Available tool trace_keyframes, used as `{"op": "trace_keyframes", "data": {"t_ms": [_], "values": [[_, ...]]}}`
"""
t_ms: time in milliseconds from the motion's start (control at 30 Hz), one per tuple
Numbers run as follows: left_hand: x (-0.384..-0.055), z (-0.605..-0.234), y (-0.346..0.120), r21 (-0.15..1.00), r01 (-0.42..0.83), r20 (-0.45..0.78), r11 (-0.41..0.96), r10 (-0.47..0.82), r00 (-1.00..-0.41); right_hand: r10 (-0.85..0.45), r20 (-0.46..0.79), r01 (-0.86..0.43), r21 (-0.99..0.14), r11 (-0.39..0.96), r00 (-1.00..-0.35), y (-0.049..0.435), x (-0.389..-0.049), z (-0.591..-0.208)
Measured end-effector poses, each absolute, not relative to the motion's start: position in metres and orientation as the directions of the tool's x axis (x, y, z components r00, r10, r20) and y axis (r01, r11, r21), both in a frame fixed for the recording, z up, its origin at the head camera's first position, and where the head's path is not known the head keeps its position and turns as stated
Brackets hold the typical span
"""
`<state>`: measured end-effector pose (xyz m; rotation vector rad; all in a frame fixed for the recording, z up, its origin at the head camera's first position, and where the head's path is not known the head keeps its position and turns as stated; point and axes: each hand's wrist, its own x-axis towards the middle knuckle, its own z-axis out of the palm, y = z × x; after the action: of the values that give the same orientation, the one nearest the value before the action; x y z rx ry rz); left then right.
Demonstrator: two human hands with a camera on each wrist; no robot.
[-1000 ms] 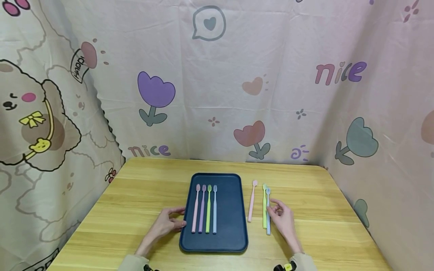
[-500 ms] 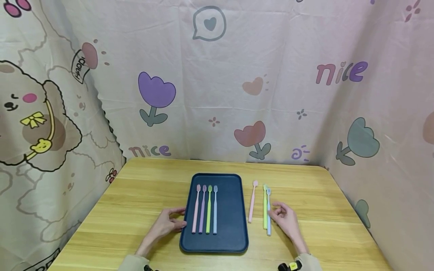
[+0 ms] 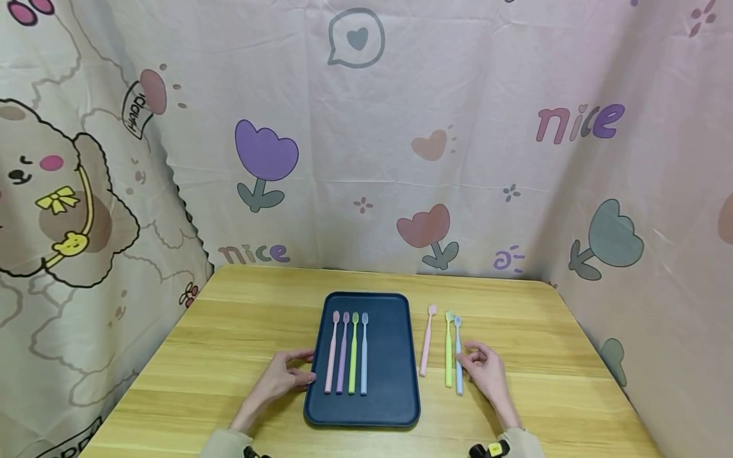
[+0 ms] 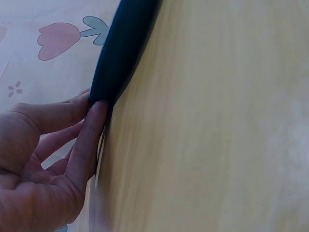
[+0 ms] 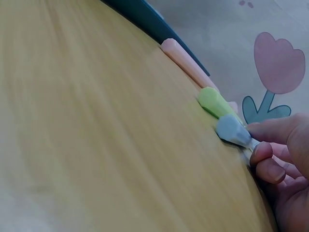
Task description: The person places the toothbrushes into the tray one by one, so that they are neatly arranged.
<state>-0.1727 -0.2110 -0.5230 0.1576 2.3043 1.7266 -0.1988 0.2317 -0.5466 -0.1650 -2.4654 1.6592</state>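
One blue brush [image 3: 459, 343] right of the tray [image 3: 392, 356], pinched in the nearly closed right hand [image 3: 483, 372], has just shifted away from the green brush [image 3: 449, 353], seemingly to space the row. Its head points away from the person, long axis near-parallel to the tray's long sides; the left hand [image 3: 280, 377] pinches the tray's left rim.

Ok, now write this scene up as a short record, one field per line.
Surface: wooden table
Tray: dark blue, on the table
On tray, left to right: pink toothbrush, purple toothbrush, green toothbrush, blue toothbrush
Right of tray: second pink toothbrush, second green toothbrush, second blue toothbrush
Left hand: fingertips touch the tray's left edge
Right hand: pinches second blue toothbrush
Backdrop: patterned cloth
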Motion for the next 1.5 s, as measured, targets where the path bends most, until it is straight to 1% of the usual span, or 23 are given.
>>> {"op": "trace_keyframes", "data": {"t_ms": [233, 533, 867, 1100, 1500], "values": [[-0.1735, -0.5239, -0.2118, 0.954, -0.049, -0.126, 0.296, 0.248, -0.961, 0.209, 0.044, 0.044, -0.918, 0.395, -0.977, 0.2322, -0.1996, -0.5463], [-0.174, -0.5262, -0.2124, 0.956, -0.051, -0.126, 0.288, 0.247, -0.961, 0.182, 0.005, 0.071, -0.91, 0.409, -0.983, 0.2345, -0.1988, -0.5434], [-0.174, -0.5264, -0.2127, 0.96, -0.046, -0.118, 0.277, 0.251, -0.961, 0.214, 0.033, 0.065, -0.897, 0.436, -0.976, 0.233, -0.1986, -0.543], [-0.1738, -0.5252, -0.212, 0.957, -0.042, -0.117, 0.286, 0.25, -0.961, 0.221, 0.04, 0.074, -0.871, 0.485, -0.974, 0.2329, -0.2014, -0.5446], [-0.1753, -0.5266, -0.2114, 0.953, -0.044, -0.119, 0.299, 0.239, -0.964, 0.246, 0.038, 0.1, -0.846, 0.523, -0.969, 0.2303, -0.2042, -0.5432]]}}
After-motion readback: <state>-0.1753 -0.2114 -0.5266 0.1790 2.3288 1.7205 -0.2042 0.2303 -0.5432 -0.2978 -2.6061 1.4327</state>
